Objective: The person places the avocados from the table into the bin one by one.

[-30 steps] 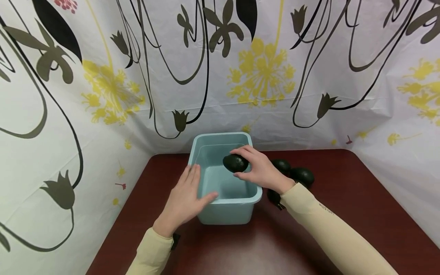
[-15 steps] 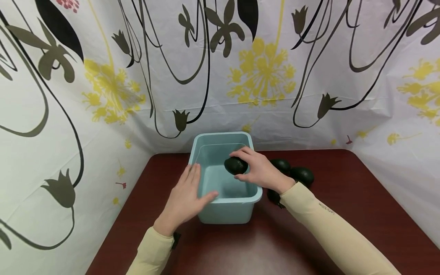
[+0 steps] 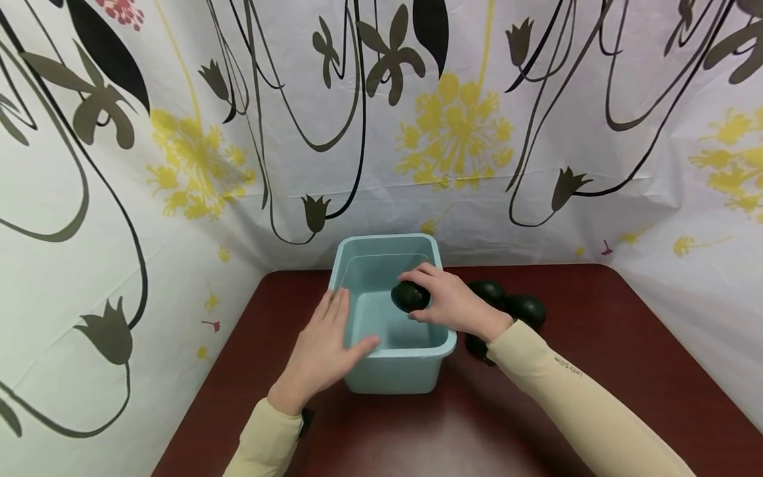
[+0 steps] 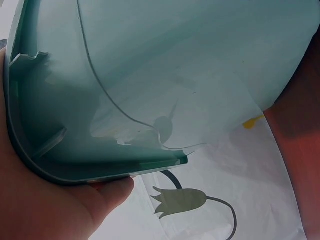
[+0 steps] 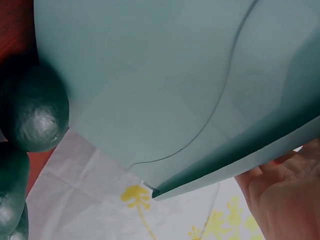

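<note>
In the head view, a light blue plastic bin [image 3: 390,374] stands on the table. My right hand [image 3: 456,303] reaches over its right rim and grips a dark green avocado [image 3: 410,296] between thumb and fingers, inside or just above the opening. My left hand [image 3: 322,354] lies along the bin's left and front rim, fingers straight and thumb spread. In the left wrist view, that hand [image 4: 55,207] touches the rim from outside. From the right wrist, part of my right hand [image 5: 292,195] shows beyond the rim; the gripped avocado is hidden there by the bin wall [image 5: 150,90].
Several more avocados [image 3: 526,309] lie on the table to the right of the bin, partly covered by my right forearm. The dark red tabletop [image 3: 602,351] extends on both sides. A white cloth with a flower print [image 3: 465,218] hangs behind.
My right hand has lowered the avocado slightly within the bin's opening. The left hand keeps its place on the rim. The head view has tilted a little.
</note>
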{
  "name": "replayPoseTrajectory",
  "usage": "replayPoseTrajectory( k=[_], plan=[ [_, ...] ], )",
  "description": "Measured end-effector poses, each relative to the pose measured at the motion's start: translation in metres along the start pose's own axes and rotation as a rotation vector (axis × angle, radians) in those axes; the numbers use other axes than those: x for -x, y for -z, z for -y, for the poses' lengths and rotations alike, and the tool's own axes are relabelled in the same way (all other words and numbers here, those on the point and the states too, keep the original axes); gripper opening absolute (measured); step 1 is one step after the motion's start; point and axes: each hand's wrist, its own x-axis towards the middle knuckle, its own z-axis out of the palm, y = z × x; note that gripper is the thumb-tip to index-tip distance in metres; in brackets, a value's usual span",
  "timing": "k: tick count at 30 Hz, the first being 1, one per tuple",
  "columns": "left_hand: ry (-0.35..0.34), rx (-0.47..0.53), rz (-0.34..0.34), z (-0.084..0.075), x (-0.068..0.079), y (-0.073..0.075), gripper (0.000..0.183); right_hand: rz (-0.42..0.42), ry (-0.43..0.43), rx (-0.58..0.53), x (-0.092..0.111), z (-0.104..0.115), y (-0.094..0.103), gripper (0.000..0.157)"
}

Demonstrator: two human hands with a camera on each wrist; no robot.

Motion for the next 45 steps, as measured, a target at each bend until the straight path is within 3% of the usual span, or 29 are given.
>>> replayPoseTrajectory(
  k=[10,20,31,45],
  plan=[
    [0.01,0.001,0.011,-0.0007,-0.0007,0.0011,0.105,0.109,-0.056,0.083,-0.0048,0.0072,0.0021,0.065],
    [0.008,-0.006,0.012,-0.0007,-0.0002,-0.0003,0.105,0.144,-0.039,0.143,-0.0066,0.0075,0.0011,0.064],
    [-0.004,-0.018,0.001,-0.0002,-0.0016,-0.0008,0.105,0.115,-0.049,0.039,-0.0049,0.006,-0.0001,0.07],
    [-0.005,-0.019,0.003,0.0,-0.0006,-0.0005,0.105,0.041,0.026,-0.067,-0.0023,-0.0007,0.0031,0.059]
  ],
)
